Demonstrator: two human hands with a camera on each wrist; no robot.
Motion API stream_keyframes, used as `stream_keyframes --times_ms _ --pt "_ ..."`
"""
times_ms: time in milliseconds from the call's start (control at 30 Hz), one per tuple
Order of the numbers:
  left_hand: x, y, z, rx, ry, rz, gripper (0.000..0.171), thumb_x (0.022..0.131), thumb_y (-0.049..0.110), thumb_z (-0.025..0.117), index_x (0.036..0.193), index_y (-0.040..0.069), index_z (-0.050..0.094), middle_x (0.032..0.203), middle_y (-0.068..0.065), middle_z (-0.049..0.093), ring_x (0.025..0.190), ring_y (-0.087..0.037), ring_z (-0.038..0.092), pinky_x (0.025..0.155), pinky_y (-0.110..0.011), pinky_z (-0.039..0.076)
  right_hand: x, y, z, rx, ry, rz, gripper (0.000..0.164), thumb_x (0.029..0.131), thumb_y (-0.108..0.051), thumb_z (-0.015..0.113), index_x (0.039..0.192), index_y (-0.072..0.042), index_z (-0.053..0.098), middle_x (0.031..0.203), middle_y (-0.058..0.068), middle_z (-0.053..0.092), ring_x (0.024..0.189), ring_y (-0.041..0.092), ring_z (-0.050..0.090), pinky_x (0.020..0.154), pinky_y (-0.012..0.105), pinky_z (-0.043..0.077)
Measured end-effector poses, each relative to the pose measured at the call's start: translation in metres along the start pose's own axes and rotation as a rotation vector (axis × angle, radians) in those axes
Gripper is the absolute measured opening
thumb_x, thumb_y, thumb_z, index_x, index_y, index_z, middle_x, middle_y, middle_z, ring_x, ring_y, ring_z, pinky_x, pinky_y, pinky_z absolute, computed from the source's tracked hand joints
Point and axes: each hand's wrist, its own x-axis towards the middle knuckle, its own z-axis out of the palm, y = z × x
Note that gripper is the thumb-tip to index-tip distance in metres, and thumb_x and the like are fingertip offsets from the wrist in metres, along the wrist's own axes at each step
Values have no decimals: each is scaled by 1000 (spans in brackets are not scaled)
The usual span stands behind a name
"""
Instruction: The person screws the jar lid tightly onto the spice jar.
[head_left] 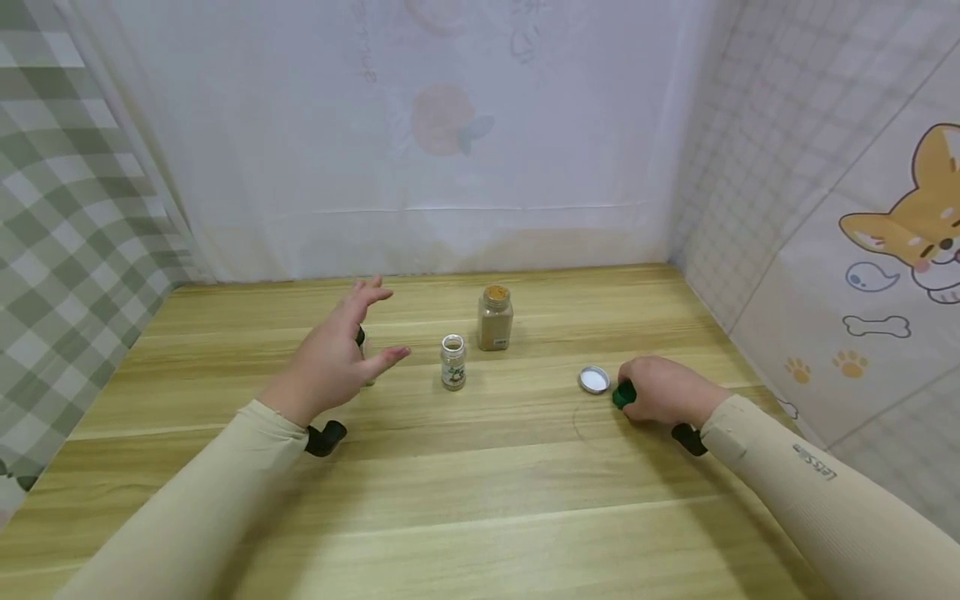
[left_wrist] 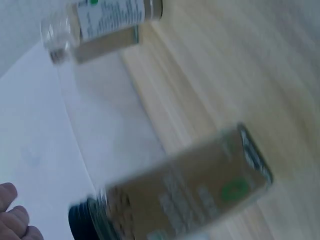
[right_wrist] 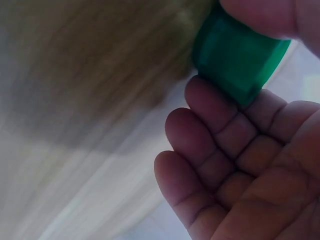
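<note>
A: Green plastic: a small green cap [right_wrist: 239, 59] is pinched in the right hand [head_left: 663, 390], thumb above and curled fingers [right_wrist: 220, 122] below, low over the wooden counter [head_left: 480, 500] at its right side.

B: And beside it?

A: A round silver lid [head_left: 594, 380] lies flat on the counter, just left of the cap.

B: The left hand [head_left: 337, 354]?

A: Raised above the counter with fingers spread and straight, holding nothing. A black-capped jar [left_wrist: 175, 192] stands just behind it, mostly hidden in the head view.

B: The middle of the counter?

A: A small open jar [head_left: 453, 362] stands upright, and behind it to the right a taller open jar [head_left: 496, 317] filled with brown powder. The two stand near each other but apart.
</note>
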Motion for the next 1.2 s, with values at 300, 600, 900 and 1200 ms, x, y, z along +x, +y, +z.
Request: stream_keyframes --times_ms 300,600,900,1200 --pt "4 14 32 34 -95 -41 90 96 47 77 164 12 30 176 -10 20 165 -31 13 128 -57 27 0 3 1 26 -7 14 20 83 -11 79 96 -2 67 82 3 60 72 18 52 63 29 42" --pt "14 9 58 -14 -157 -124 91 98 49 74 166 12 26 175 -17 20 153 -42 40 123 -59 36 -1 0 -1 18 -17 32 23 83 -11 79 99 0 67 84 4 61 73 19 53 63 29 44" --pt "20 -1 75 -78 -232 -224 93 98 55 71 167 13 25 174 -17 22 155 -42 36 125 -59 33 0 -1 0 5 -10 30 23 83 -11 79 99 0 66 84 4 62 73 19 54 64 29 45" --pt "24 -2 85 -88 -291 -235 87 97 53 73 165 17 31 175 -18 19 157 -41 32 126 -60 30 -1 -3 -1 -3 -3 28 21 82 -10 78 97 -1 66 83 4 61 72 19 53 63 29 43"
